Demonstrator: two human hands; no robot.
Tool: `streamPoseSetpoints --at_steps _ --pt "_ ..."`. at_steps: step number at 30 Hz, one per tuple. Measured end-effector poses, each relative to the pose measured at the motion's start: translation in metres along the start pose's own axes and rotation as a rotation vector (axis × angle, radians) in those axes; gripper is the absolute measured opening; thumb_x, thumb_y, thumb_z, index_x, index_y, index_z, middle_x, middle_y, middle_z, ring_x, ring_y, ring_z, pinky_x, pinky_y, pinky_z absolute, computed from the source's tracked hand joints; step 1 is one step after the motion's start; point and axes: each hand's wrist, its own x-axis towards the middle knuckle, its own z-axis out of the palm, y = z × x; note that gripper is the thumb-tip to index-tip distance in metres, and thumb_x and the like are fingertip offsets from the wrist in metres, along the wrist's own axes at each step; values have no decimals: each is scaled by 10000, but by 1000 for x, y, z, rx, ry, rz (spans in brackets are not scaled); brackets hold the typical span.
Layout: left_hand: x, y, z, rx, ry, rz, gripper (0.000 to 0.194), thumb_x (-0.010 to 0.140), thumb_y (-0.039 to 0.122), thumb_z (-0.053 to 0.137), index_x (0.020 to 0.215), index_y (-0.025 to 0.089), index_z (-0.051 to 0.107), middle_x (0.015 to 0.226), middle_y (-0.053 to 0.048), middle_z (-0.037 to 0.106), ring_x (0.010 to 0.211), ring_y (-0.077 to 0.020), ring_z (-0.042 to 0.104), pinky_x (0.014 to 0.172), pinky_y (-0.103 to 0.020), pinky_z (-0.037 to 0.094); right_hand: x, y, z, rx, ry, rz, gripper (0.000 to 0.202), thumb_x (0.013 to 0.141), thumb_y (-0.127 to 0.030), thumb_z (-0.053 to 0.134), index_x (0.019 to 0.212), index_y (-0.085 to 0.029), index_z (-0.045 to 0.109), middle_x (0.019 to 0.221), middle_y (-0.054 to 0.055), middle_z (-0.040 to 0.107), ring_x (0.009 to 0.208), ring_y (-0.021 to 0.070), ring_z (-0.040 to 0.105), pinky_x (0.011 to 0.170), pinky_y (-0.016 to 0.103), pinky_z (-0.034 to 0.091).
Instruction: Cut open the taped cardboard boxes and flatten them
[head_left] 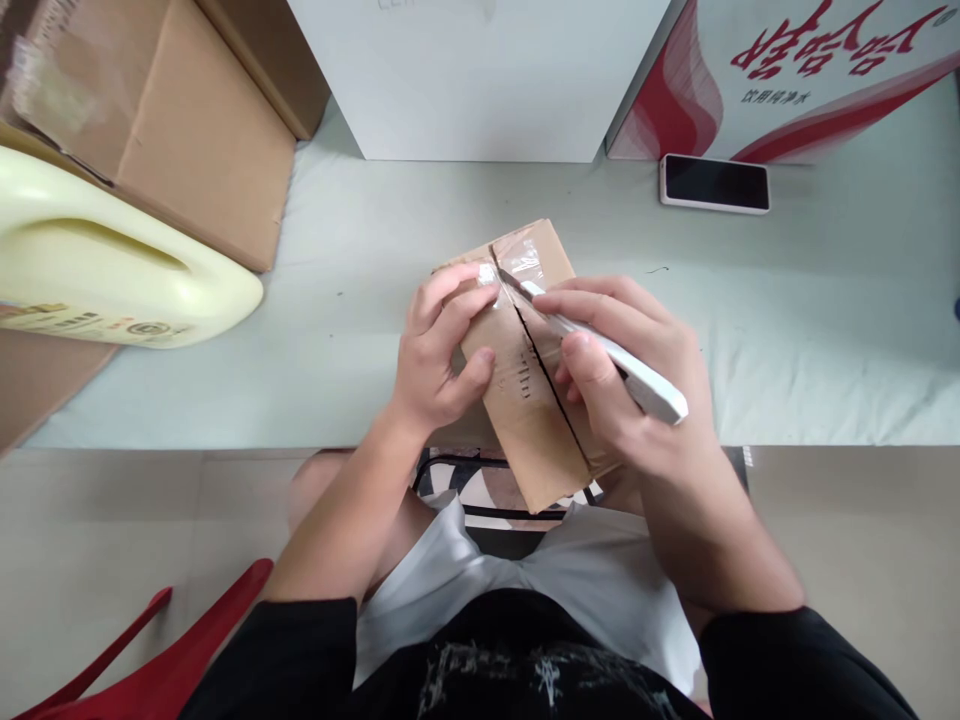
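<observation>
A small brown cardboard box (517,410) lies at a slant over the table's front edge, its near end jutting past it. Clear tape (525,258) covers the far part of its top, and a dark seam runs along the length. My left hand (450,345) grips the box's left side, fingertips on the top by the seam. In my right hand (634,350) is a white utility knife (637,375), held like a pen. Its blade tip meets the taped seam near the far end, just right of my left fingertips. The box's contents are hidden.
Larger cardboard boxes (202,140) and a pale yellow jug (112,260) stand on the left. At the back are a white box (487,80) and a red-and-white carton (795,80), with a phone-like device (716,184) before it. A red chair (187,640) is at lower left.
</observation>
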Motion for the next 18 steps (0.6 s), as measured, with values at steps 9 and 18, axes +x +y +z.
streamPoseSetpoints --at_steps 9,18 --pt "0 0 1 9 15 14 498 1051 566 402 1432 293 571 1454 -125 582 1345 -333 585 1202 -571 470 -3 -1 -2 14 45 21 243 1045 -321 538 1068 -242 767 1110 71 758 993 216 764 882 406 658" --pt "0 1 1 -7 24 17 493 1055 558 417 1437 290 574 1453 -124 580 1342 -324 586 1188 -555 486 -5 -6 -2 16 59 50 245 1015 -318 534 991 -233 762 1051 67 733 931 204 732 848 401 628"
